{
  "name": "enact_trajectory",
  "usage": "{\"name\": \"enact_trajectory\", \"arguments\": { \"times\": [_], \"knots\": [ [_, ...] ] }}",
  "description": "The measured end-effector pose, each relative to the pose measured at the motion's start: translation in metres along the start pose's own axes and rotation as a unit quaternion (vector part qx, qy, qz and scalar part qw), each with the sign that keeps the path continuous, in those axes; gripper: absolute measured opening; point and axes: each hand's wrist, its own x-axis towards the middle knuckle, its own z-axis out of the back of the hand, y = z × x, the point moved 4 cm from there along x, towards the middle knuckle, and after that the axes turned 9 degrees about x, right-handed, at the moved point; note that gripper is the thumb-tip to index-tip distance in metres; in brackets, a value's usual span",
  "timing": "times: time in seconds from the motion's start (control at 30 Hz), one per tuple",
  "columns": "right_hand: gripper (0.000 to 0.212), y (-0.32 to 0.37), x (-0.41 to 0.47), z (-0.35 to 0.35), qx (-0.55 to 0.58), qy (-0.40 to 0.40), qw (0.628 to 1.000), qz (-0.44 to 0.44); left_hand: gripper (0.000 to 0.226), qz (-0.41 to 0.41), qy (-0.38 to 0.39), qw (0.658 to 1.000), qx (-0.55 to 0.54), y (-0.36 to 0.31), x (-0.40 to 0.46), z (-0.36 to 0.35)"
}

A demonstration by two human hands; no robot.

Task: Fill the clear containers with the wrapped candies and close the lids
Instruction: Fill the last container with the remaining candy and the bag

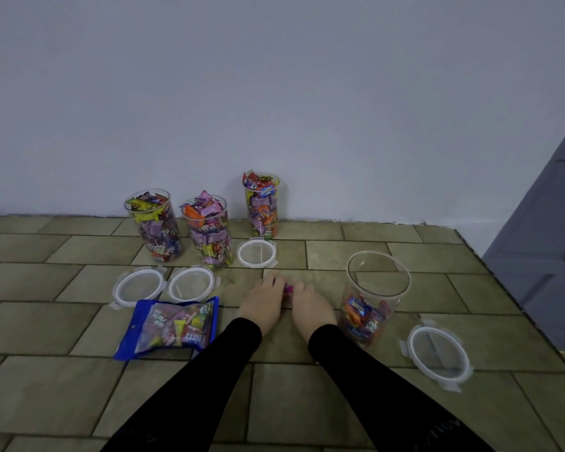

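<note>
Three clear containers full of wrapped candies stand open by the wall: left, middle, right. A fourth clear container at right holds only a few candies at its bottom. My left hand and my right hand lie side by side on the floor, fingers meeting over a small purple candy that they pinch between them. A blue candy bag lies to the left of my hands.
Four clear lids with white rims lie loose on the tiled floor: two before the left jars, one by the right jar, one at right. A grey door bounds the right side.
</note>
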Motion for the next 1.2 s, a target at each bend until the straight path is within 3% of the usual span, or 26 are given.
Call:
{"name": "enact_trajectory", "arguments": {
  "times": [0.33, 0.5, 0.6, 0.7, 0.77, 1.1, 1.2],
  "knots": [
    [0.031, 0.028, -0.009, 0.021, -0.005, -0.004, 0.999, 0.053, 0.025, 0.052, 0.016, 0.998, -0.015, 0.002, -0.010, 0.006],
    [0.025, 0.047, -0.024, 0.084, 0.106, -0.076, 0.989, 0.069, 0.031, 0.074, 0.027, 0.997, -0.017, 0.001, -0.013, 0.010],
    [0.030, 0.039, -0.035, 0.131, 0.242, -0.174, 0.948, 0.112, 0.022, 0.115, 0.025, 0.988, -0.097, -0.001, -0.010, 0.014],
    [0.022, 0.005, -0.037, 0.168, 0.385, -0.268, 0.875, 0.119, 0.010, 0.124, -0.034, 0.974, -0.188, -0.009, -0.010, 0.026],
    [0.018, -0.021, -0.036, 0.179, 0.428, -0.296, 0.848, 0.100, 0.006, 0.116, -0.086, 0.958, -0.249, -0.020, -0.010, 0.039],
    [0.025, -0.089, -0.027, 0.160, 0.560, -0.319, 0.765, -0.013, 0.007, 0.048, -0.274, 0.857, -0.433, -0.100, -0.016, 0.111],
    [0.026, -0.089, -0.024, 0.155, 0.559, -0.303, 0.772, -0.017, 0.009, 0.011, -0.290, 0.837, -0.464, -0.127, -0.023, 0.124]
  ]
}}
